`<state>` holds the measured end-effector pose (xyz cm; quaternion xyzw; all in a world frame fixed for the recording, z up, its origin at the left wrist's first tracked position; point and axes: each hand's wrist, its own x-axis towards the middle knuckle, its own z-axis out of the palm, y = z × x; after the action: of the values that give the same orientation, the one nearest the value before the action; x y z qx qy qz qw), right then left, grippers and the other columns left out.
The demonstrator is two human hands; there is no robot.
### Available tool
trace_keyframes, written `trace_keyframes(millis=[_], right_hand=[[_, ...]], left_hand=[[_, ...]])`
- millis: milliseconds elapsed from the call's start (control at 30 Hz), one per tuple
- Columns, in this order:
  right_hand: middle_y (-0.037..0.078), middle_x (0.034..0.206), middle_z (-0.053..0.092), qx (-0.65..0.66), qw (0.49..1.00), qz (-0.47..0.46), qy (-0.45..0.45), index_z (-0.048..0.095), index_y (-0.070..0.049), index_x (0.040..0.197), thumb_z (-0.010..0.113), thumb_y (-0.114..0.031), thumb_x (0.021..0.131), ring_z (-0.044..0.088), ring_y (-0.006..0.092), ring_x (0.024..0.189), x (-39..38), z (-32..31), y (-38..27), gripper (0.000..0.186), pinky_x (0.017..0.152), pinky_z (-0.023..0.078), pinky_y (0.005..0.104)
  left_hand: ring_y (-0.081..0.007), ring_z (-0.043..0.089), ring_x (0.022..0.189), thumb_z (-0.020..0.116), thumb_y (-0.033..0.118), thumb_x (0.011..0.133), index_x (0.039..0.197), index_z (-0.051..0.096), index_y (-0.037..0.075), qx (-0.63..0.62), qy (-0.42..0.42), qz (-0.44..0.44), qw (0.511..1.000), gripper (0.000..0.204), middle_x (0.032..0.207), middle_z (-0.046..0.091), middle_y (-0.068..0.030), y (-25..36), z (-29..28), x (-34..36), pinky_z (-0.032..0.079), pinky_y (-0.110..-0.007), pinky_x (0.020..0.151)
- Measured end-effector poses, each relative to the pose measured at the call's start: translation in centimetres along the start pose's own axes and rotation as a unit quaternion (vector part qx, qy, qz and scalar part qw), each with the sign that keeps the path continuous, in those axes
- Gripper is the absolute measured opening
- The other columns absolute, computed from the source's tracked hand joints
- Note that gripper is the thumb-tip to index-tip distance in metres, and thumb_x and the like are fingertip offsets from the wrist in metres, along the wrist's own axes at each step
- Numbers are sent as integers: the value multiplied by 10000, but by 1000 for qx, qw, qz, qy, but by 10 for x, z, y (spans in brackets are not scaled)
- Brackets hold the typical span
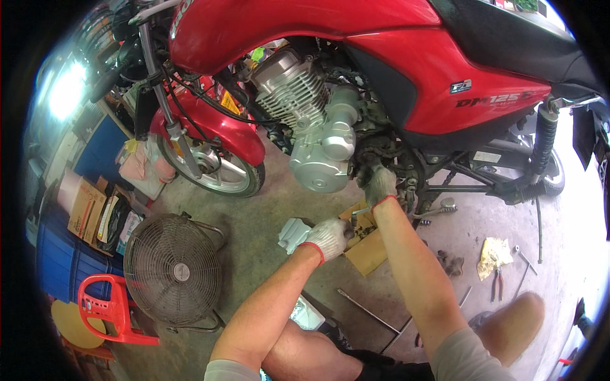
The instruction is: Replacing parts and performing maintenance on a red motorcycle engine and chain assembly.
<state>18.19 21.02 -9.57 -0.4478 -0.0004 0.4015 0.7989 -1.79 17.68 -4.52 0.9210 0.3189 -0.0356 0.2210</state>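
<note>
My left hand, in a white knit glove with a red cuff, is closed around a short metal hand tool; its exact kind is unclear. This hand is above an open cardboard box with small dark parts inside. Higher up, my right hand, in a dirtier matching glove, reaches in just behind the silver engine of a red motorcycle. Its fingertips touch the dark, greasy area there and are partly hidden, so their grip does not show.
A round floor fan and a red plastic chair stand left. On the concrete lie a long-handled wrench, pliers, a yellowish wrapper and a grey-blue cloth or wrapper. The foot peg juts out right of my right hand.
</note>
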Motion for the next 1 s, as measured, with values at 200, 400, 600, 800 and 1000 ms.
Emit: trace_keyframes(millis=[200,400,600,800,1000], right_hand=[[59,626,578,-3,996,-41,80,642,-38,770,657,-187,888,537,186,476,1,3,6,190,426,414,329],[72,620,575,-108,983,-145,-29,627,-45,770,635,-215,898,524,201,462,24,-11,20,213,419,414,336],[81,622,583,80,997,5,8,624,-51,797,635,-207,882,528,210,459,8,-2,5,179,425,405,330],[71,629,580,-14,1000,-1,18,629,-50,803,625,-207,897,523,200,467,-10,4,-6,183,425,404,331],[65,639,575,41,999,-16,9,636,-54,822,611,-238,921,526,195,478,16,-5,10,211,424,401,328]], left_hand=[[-401,640,922,543,247,916,983,682,28,-2,6,5,1000,268,994,667,-217,-2,2,0,506,-470,803],[-410,636,913,544,241,904,955,680,19,-5,3,1,1000,265,981,664,-224,-3,3,2,502,-479,790],[-411,635,911,547,235,901,959,682,17,-6,5,7,1000,262,971,664,-228,-5,4,2,501,-478,792],[-404,636,923,548,221,901,990,690,23,-9,-2,4,1000,259,991,666,-225,-5,5,3,503,-467,803],[-397,636,934,539,224,905,990,691,28,-6,1,9,1000,263,998,667,-221,-1,1,0,502,-457,810]])
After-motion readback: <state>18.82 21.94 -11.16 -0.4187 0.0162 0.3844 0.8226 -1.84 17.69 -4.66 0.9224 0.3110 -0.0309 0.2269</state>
